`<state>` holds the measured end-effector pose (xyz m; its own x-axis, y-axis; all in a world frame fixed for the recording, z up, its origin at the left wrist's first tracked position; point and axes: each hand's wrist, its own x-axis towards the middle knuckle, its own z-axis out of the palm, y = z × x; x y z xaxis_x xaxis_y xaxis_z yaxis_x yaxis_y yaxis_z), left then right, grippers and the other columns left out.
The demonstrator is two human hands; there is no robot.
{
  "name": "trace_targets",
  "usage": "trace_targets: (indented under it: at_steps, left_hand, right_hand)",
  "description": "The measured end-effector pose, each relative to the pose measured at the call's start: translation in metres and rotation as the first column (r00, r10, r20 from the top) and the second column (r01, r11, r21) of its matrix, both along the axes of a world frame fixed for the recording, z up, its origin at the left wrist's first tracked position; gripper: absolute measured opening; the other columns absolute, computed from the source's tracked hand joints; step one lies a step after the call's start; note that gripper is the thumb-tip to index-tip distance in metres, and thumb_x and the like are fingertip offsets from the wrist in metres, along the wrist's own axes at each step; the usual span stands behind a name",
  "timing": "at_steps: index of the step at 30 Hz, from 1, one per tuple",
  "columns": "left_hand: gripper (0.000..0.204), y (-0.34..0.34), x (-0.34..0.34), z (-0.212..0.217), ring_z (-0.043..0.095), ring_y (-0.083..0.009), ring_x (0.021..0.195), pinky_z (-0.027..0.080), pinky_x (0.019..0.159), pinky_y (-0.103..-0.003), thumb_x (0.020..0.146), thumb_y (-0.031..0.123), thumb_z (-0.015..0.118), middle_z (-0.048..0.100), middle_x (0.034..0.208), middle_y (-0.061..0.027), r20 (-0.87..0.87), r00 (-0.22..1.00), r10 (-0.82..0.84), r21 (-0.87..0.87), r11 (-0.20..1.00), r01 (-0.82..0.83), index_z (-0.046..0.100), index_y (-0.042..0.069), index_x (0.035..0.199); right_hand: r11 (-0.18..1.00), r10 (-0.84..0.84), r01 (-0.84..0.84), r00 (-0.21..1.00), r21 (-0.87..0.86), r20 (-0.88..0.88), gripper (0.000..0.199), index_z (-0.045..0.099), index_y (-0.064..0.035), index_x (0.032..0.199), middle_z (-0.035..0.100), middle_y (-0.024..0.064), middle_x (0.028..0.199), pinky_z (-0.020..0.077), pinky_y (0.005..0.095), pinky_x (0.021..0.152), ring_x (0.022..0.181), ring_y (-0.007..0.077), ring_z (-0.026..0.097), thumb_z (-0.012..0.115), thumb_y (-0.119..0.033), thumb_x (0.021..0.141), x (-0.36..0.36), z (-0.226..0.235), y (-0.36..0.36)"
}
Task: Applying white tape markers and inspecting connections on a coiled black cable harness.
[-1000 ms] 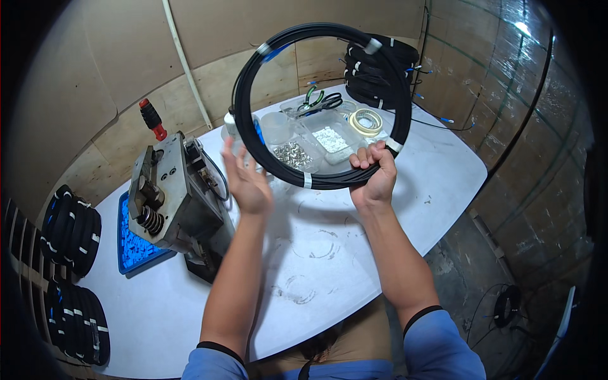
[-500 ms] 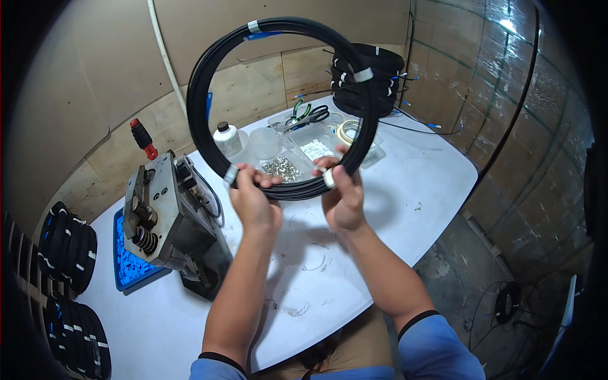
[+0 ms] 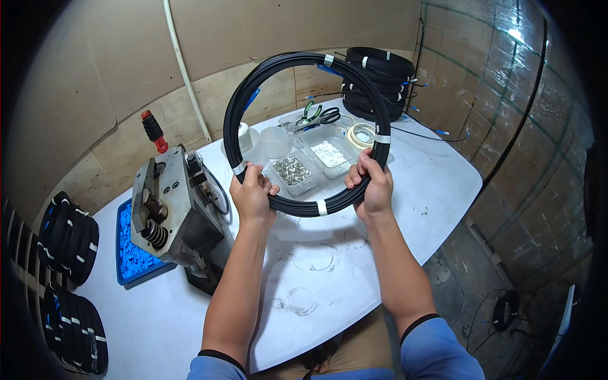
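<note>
A ring-shaped coil of black cable point(image 3: 233, 130) is held up in front of me, above the table. White tape bands wrap it at several spots, one of them a band point(image 3: 322, 207) at its lower edge. Blue pieces show at the top and upper left of the ring. My left hand point(image 3: 252, 195) is closed round its lower left side, just by a tape band. On the lower right, my right hand point(image 3: 373, 187) grips the coil with the thumb along it. Through the ring I see a clear tray of small metal parts point(image 3: 292, 172) and a tray of white pieces point(image 3: 329, 154).
A metal press point(image 3: 180, 202) with a red-and-black handle stands left, beside a blue tray point(image 3: 142, 277) of blue pieces. More cable coils are stacked at the back right point(image 3: 380, 82) and far left point(image 3: 69, 237). Scissors point(image 3: 326, 117) and tape rolls point(image 3: 361, 136) lie behind the trays.
The coil has come lower and to the right, turned so its tape bands sit elsewhere; one now shows at the bottom. My right hand has shifted right and up along the ring.
</note>
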<state>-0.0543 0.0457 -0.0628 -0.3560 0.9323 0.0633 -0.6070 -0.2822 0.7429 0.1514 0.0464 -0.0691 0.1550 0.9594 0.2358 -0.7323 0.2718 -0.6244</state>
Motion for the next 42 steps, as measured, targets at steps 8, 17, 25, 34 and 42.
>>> trace_targets:
  at_steps: [8, 17, 25, 34, 42]
  left_hand:
    - [0.008, 0.001, 0.007, -0.006, 0.034, -0.0074, 0.05, 0.035, 0.046, -0.027, 0.09, 0.007, 0.053, 0.041, 0.069, 0.0017, 0.001, 1.0, 0.0, -0.053, 0.999, 0.0, 0.046, 0.01, 0.092]
    - [0.009, -0.006, 0.002, 0.009, 0.035, -0.0075, 0.051, 0.036, 0.047, -0.027, 0.087, 0.005, 0.05, 0.039, 0.068, 0.002, -0.057, 0.998, 0.006, 0.057, 0.998, -0.003, 0.046, 0.011, 0.091]
    - [0.009, -0.005, 0.001, 0.005, 0.034, -0.007, 0.051, 0.034, 0.047, -0.026, 0.088, 0.005, 0.052, 0.038, 0.065, 0.0034, -0.039, 0.999, -0.007, 0.006, 1.0, 0.007, 0.046, 0.011, 0.091]
    - [0.023, -0.001, 0.013, 0.003, 0.053, -0.0119, 0.063, 0.051, 0.06, -0.03, 0.091, 0.01, 0.064, 0.052, 0.078, -0.0023, 0.026, 0.999, 0.035, 0.2, 0.979, -0.04, 0.049, 0.004, 0.108]
    - [0.032, -0.011, 0.028, 0.002, 0.049, -0.0126, 0.06, 0.046, 0.054, -0.032, 0.089, 0.008, 0.064, 0.048, 0.077, -0.0028, 0.099, 0.993, -0.067, 0.065, 0.996, 0.06, 0.041, 0.012, 0.11]
  right_hand:
    - [0.999, -0.032, 0.032, 0.999, -0.032, -0.001, 0.022, 0.051, -0.0059, 0.109, 0.044, -0.0006, 0.066, 0.04, 0.0275, 0.049, 0.052, 0.0093, 0.042, 0.055, -0.002, 0.088, 0.004, -0.002, 0.003]
    - [0.995, 0.051, -0.05, 0.999, 0.082, -0.017, 0.035, 0.049, -0.0076, 0.122, 0.044, 0.0006, 0.07, 0.0448, 0.0306, 0.055, 0.058, 0.0113, 0.046, 0.054, -0.003, 0.088, 0.007, -0.002, 0.006]
    - [0.998, 0.065, -0.065, 0.998, -0.011, -0.015, 0.022, 0.05, -0.0097, 0.108, 0.045, 0.001, 0.069, 0.0454, 0.0307, 0.055, 0.057, 0.0121, 0.047, 0.057, -0.003, 0.088, 0.009, -0.001, 0.001]
    - [0.999, 0.023, -0.016, 0.985, 0.04, -0.169, 0.022, 0.049, -0.0142, 0.102, 0.042, -0.0018, 0.067, 0.0382, 0.0269, 0.051, 0.054, 0.0096, 0.04, 0.051, 0.0, 0.085, 0.005, -0.003, 0.0]
    - [0.993, 0.044, -0.017, 0.974, 0.119, -0.224, 0.024, 0.047, -0.014, 0.102, 0.042, -0.002, 0.07, 0.0402, 0.0295, 0.056, 0.056, 0.01, 0.039, 0.049, 0.001, 0.084, -0.006, -0.011, 0.001]
